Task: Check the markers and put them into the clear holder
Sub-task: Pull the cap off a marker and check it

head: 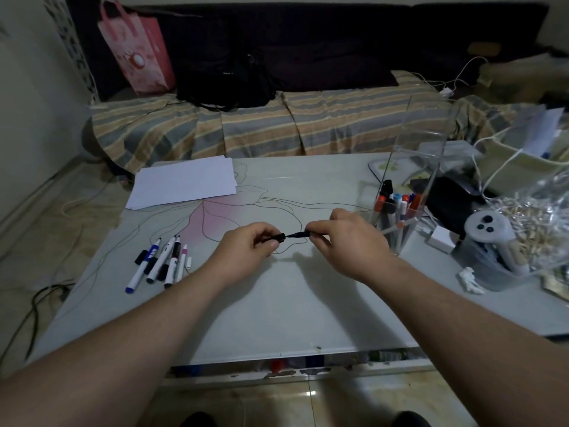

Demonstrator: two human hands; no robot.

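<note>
Loose markers [160,263] lie left on my bench [277,303], paper [184,181] behind them, holder [403,198] standing right.

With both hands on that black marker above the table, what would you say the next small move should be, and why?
Probably draw the hands apart. The left hand pinches the cap end, the right hand the barrel of the black marker, and the thin neck shows between them, so it looks half uncapped; the white paper waits for a test stroke.

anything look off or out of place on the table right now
One small thing: a loose white cap lies by itself on the table, just right of the markers waiting on the left. The clear holder stands upright and nothing has spilled.
</note>
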